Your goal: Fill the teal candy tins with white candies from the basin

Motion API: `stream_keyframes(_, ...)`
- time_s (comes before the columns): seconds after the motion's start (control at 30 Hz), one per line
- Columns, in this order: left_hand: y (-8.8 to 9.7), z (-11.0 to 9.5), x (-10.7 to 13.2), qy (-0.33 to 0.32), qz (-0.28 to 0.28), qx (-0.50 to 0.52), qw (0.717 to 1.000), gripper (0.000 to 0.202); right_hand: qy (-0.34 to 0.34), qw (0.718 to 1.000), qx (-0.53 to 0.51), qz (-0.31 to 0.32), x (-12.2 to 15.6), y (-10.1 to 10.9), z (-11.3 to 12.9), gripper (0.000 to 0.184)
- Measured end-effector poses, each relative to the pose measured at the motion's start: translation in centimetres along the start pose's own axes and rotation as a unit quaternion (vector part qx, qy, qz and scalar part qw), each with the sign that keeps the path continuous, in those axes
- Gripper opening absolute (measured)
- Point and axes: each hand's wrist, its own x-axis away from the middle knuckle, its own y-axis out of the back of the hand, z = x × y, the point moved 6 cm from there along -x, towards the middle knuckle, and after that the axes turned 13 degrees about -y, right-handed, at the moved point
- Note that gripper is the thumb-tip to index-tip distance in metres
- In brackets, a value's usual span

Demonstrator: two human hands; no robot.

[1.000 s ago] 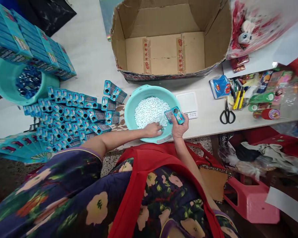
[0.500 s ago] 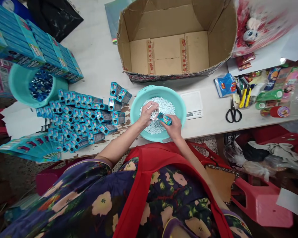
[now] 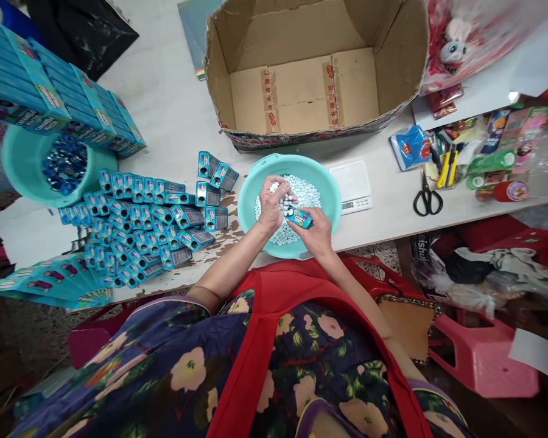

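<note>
My left hand point(image 3: 271, 205) is cupped over a turquoise basin point(image 3: 332, 201), its fingers curled around a handful of small white candies point(image 3: 281, 193). In my right hand point(image 3: 318, 234) is a small blue printed candy box point(image 3: 300, 217), gripped between thumb and fingers. The box's open end faces my left palm, with white pieces right at its opening. Below both hands, a heap of loose white candies point(image 3: 308, 190) covers the basin's floor. Many similar blue boxes point(image 3: 148, 216) lie to the left, most with a round hole showing at the end.
Behind the basin stands a large open cardboard carton point(image 3: 237, 97). A white digital scale point(image 3: 354, 182) sits right of it, then black scissors point(image 3: 427, 198) and a yellow cutter point(image 3: 448, 170). At far left, a tub point(image 3: 21, 164) of shiny blue pieces adjoins stacked blue cartons point(image 3: 36, 91).
My left hand has turned more palm-up, showing the white candies in it. The box in my right hand has moved slightly left, its opening now against the handful. The view has shifted a little.
</note>
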Motion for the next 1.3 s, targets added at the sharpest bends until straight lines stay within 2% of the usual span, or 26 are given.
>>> stream_keyframes(0.43, -1.4, -0.8, 0.0, 0.0, 0.009, -0.025, 1.0, 0.032, -0.006, 1.0, -0.017, -0.001, 0.0, 1.3, 0.9, 0.03)
stream_keyframes(0.67, -1.9, -0.3, 0.4, -0.001, 0.011, -0.06, 0.998, 0.037, -0.011, 1.0, -0.016, 0.001, 0.0, 1.3, 0.5, 0.03)
stream_keyframes(0.83, -1.9, -0.2, 0.5, 0.003, -0.017, -0.084, 0.996, 0.045, -0.02, 1.0, -0.012, 0.009, -0.3, 1.3, 0.5, 0.03)
stream_keyframes(1.07, -2.0, -0.9, 0.3, -0.029, -0.022, -0.071, 0.997, 0.04, -0.005, 1.0, -0.005, -0.006, -0.2, 1.9, 1.5, 0.028)
stream_keyframes(1.3, -2.5, -0.8, 0.7, -0.016, 0.011, -0.064, 0.998, 0.045, -0.026, 0.999, -0.048, 0.002, -0.3, 1.9, 1.1, 0.03)
